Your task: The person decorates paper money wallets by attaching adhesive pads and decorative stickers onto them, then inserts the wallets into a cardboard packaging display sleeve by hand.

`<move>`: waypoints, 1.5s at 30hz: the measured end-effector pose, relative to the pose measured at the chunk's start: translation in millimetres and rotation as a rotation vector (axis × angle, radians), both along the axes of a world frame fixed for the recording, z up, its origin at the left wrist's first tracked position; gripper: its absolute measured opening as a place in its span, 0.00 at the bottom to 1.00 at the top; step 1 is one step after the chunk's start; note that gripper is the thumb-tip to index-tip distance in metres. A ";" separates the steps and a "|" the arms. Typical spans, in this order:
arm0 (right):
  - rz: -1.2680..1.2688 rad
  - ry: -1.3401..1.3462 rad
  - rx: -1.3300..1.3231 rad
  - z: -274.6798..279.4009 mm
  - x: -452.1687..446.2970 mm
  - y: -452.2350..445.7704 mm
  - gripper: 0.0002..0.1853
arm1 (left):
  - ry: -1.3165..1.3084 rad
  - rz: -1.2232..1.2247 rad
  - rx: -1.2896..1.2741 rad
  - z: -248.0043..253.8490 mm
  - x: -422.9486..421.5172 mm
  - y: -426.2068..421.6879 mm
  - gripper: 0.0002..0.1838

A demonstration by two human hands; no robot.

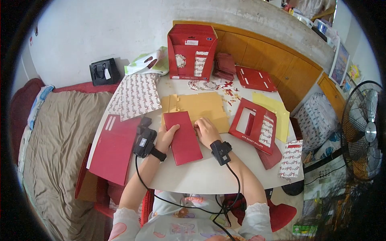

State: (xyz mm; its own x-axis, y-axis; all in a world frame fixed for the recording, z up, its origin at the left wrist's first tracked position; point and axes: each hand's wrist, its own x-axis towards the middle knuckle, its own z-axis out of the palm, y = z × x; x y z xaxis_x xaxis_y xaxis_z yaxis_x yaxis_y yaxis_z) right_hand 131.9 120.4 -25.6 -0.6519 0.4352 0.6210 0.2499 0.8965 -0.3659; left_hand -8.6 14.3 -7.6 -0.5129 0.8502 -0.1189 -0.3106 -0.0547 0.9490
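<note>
My left hand (165,138) grips the left edge of a red money wallet (184,140), its thumb lying across the front. The wallet is a long, plain card rectangle, tilted slightly over the white table. Just right of its edge is my right hand (207,131), fingers curled together; whatever is in them, if anything, is hidden. Beneath and beyond both hands lies a flat yellow-brown card sheet (201,102) with cut edges. To the right, a red window box (254,126) printed "4PK MONEY WALLETS" rests on the table.
A tall red display box (192,52) stands at the back. Bow-patterned sheets (134,96) and a red sheet (114,148) lie left. Small red and gold scraps (230,94) are scattered behind. A patterned wallet (290,158) sits right. A fan (368,130) stands beyond; cables hang from both wrists.
</note>
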 end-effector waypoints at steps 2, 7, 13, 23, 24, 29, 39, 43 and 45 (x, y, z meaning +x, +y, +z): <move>-0.014 0.028 -0.001 -1.3 -1.8 -0.4 0.07 | 0.011 -0.010 0.007 -3.8 -2.1 1.3 0.16; -0.062 0.003 0.044 -2.0 -1.2 -2.1 0.07 | 0.035 0.001 0.020 -4.1 -1.5 1.3 0.16; -0.104 0.030 0.007 1.9 3.1 1.0 0.04 | 0.041 -0.022 -0.012 -5.9 -4.6 1.5 0.17; 0.083 0.345 -0.770 72.9 14.4 -41.4 0.06 | 0.137 -0.079 0.261 12.8 15.4 -8.4 0.15; 0.088 0.346 -0.767 72.6 10.9 -48.6 0.06 | 0.266 -0.051 0.292 18.0 20.0 -11.3 0.15; 0.058 0.445 -0.587 71.3 0.6 -64.5 0.04 | 0.327 -0.081 0.415 25.3 30.7 -21.3 0.15; 0.075 0.540 -0.616 60.2 -2.6 -68.9 0.04 | 0.244 -0.062 0.433 15.1 33.5 -19.7 0.14; 0.066 0.558 -0.594 60.9 -2.9 -70.4 0.04 | 0.275 -0.064 0.397 12.1 32.1 -19.3 0.14; 0.069 0.562 -0.583 61.0 -3.1 -70.2 0.04 | 0.249 -0.110 0.381 11.7 31.0 -19.6 0.14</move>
